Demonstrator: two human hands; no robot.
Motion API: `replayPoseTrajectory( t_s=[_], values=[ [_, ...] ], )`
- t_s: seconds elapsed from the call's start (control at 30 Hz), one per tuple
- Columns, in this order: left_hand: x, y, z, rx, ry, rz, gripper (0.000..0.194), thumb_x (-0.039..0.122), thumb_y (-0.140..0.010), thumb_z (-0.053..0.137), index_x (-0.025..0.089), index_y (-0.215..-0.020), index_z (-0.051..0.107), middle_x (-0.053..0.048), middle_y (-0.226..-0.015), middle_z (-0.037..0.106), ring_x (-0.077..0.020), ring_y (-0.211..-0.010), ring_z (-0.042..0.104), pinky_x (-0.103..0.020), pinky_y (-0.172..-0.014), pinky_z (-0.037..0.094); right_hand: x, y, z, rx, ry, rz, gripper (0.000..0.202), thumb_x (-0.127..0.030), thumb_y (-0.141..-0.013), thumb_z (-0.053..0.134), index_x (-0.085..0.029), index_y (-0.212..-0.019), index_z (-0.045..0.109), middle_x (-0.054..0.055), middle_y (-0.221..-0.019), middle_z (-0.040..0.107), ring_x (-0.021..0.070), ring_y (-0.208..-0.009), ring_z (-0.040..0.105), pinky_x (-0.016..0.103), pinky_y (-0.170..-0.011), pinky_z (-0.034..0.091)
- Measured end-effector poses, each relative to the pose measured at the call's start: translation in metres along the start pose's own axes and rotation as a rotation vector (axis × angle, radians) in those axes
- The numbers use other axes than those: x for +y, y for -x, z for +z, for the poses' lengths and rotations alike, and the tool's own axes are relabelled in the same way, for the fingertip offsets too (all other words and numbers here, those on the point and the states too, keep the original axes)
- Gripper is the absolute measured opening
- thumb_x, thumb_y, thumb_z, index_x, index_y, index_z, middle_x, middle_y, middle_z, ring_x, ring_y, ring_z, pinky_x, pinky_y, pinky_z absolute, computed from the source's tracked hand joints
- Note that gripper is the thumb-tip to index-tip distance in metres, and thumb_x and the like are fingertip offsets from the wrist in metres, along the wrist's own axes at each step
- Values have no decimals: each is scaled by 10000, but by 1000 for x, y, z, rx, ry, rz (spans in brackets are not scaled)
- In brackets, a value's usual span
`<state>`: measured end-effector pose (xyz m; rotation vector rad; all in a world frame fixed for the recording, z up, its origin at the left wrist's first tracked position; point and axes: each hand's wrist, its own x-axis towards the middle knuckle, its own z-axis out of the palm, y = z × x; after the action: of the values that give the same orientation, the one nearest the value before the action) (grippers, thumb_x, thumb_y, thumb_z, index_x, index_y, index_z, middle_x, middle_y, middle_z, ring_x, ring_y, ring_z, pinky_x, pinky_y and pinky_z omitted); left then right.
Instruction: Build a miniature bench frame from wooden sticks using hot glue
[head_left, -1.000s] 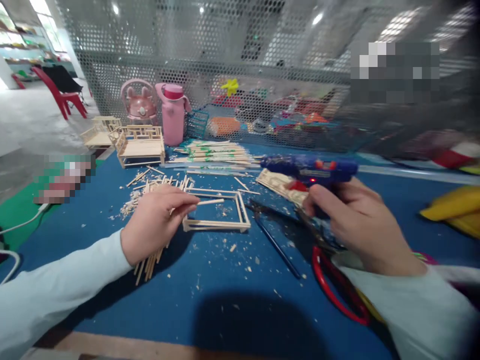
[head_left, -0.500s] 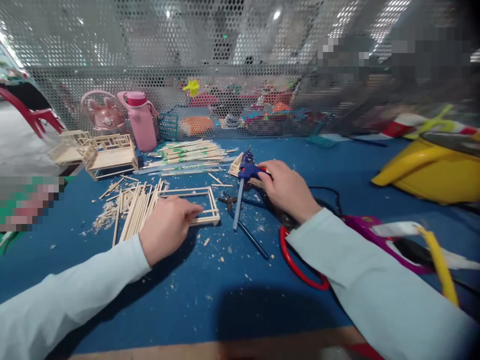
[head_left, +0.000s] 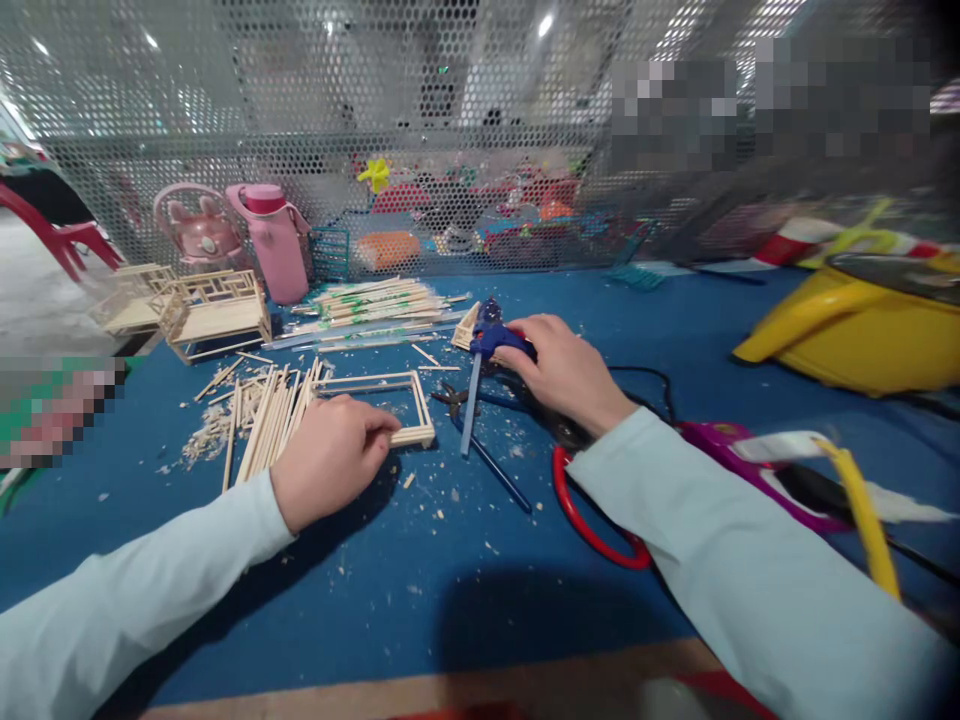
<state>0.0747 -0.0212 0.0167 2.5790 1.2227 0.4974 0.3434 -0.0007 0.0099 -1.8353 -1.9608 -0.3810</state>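
Observation:
My left hand (head_left: 330,460) is closed, its thumb and fingertips pinching a thin wooden stick (head_left: 411,435) along the near side of a small rectangular stick frame (head_left: 415,395). The frame lies on the blue tabletop; the hand covers its near left part. My right hand (head_left: 566,370) is wrapped round a blue hot glue gun (head_left: 489,335), with a translucent glue stick (head_left: 471,405) jutting from it toward me. Under and beside the glue stick lie dark-handled pliers (head_left: 491,470). A bundle of loose wooden sticks (head_left: 270,425) is left of my left hand.
Small wooden model beds (head_left: 217,310) and a pink bottle (head_left: 277,245) stand at the back left, near packs of sticks (head_left: 382,300). Red-handled scissors (head_left: 592,525) lie under my right forearm. A yellow object (head_left: 840,325) sits at right; a perforated metal screen (head_left: 300,110) rises behind.
The stick in my left fingers has moved toward me, from just inside the frame to against its near side. My right hand still holds the glue gun, its grip slightly shifted.

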Motion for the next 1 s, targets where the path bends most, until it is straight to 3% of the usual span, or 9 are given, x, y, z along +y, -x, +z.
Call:
replayPoseTrajectory(
  t_s=[0.37,0.5,0.73,0.9,1.0],
  values=[
    [-1,0,0,13,-19,26,258,189,-773,448,213,-874,685,-19,-887,694,-195,-843,599,-361,-791,462,3,-6,-3,-7,271,37,346,-339,-862,369,-196,-1130,536,90,-1105,589,267,-890,529,336,-658,369],
    [-4,3,-12,121,49,-12,282,193,-767,445,194,-940,668,-34,-931,686,-189,-875,604,-344,-823,462,3,-7,1,-59,319,18,356,-332,-870,348,-186,-1141,527,101,-1086,600,267,-864,527,336,-653,361],
    [-38,26,-29,466,270,-240,256,291,-770,464,188,-929,636,-32,-911,673,-184,-855,599,-304,-803,449,7,-7,5,-45,296,-10,419,-383,-843,388,-157,-1175,506,134,-1129,568,277,-924,520,358,-718,396],
    [-62,38,-23,460,455,-311,345,382,-761,478,172,-1023,559,-54,-901,638,-165,-731,586,-281,-661,460,11,-4,0,-24,238,24,521,-379,-789,455,-121,-1241,445,171,-1265,465,316,-1052,482,424,-790,413],
    [-67,38,-20,425,426,-330,347,370,-761,461,163,-1030,532,-35,-802,608,-149,-663,556,-265,-601,440,-7,0,-18,100,129,15,536,-298,-734,509,-118,-1235,450,169,-1284,450,316,-1114,449,449,-851,393]
  ],
)
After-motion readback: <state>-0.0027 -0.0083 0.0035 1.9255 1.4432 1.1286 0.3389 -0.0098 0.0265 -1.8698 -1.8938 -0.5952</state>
